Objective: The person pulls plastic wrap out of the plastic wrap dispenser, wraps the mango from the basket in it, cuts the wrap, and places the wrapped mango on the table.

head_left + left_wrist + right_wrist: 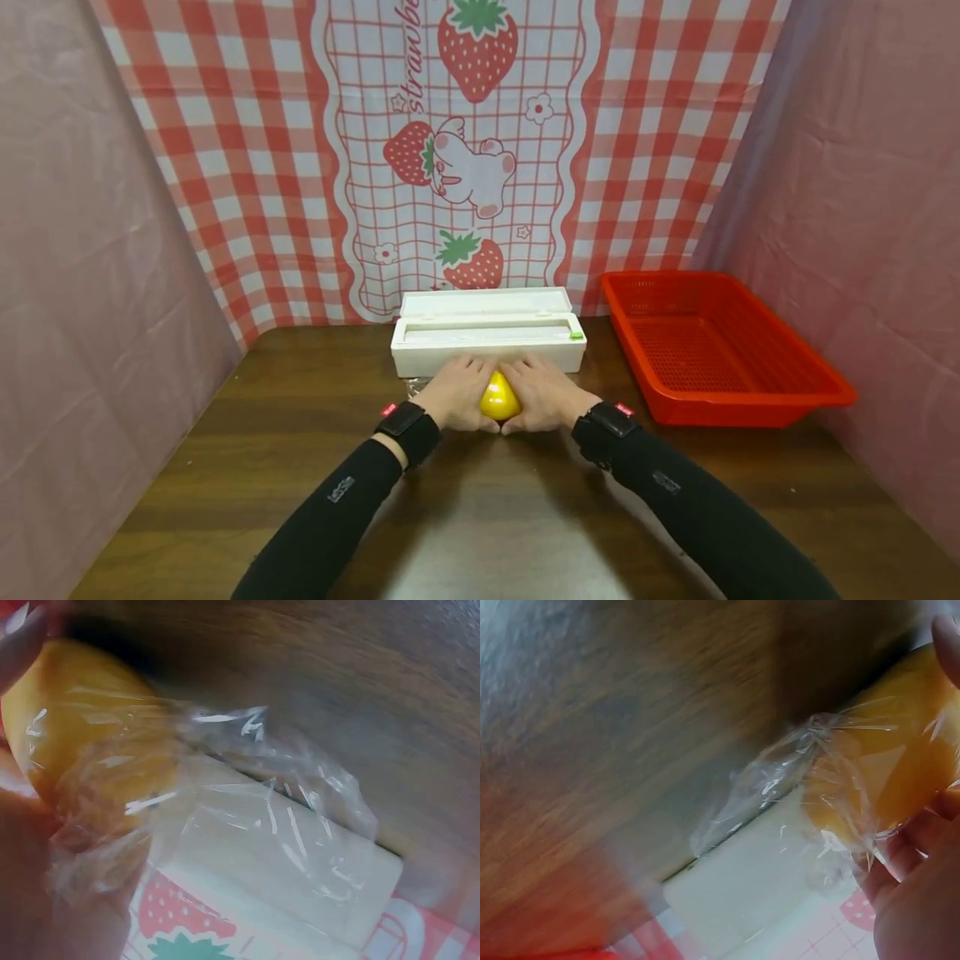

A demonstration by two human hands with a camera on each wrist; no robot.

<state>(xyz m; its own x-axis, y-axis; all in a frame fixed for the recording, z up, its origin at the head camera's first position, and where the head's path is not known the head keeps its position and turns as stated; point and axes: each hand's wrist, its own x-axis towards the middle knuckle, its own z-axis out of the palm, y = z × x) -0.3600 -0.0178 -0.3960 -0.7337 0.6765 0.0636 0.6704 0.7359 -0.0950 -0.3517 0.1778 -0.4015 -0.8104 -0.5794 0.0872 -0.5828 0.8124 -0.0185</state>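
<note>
Between my two hands is a smooth yellow fruit (498, 398), rounded and narrowing toward its far end; its exact kind is unclear. Clear cling film (262, 802) covers the fruit, and loose crumpled ends stick out at both sides. My left hand (457, 393) grips the fruit and film from the left, thumb on the near side. From the right, my right hand (546, 395) holds them the same way, its fingers (907, 855) curled against the film. Just beyond the hands lies a long white cling film box (487, 357) with its lid (486, 300) raised. The hands hide part of its front.
A red plastic basket (742, 396) with a perforated bottom stands at the right of the brown wooden table (300, 417). Strawberry-print checked cloth (457, 167) hangs behind the table. Pink cloths (862, 208) close in both sides. A green piece (576, 336) sits at the box's right end.
</note>
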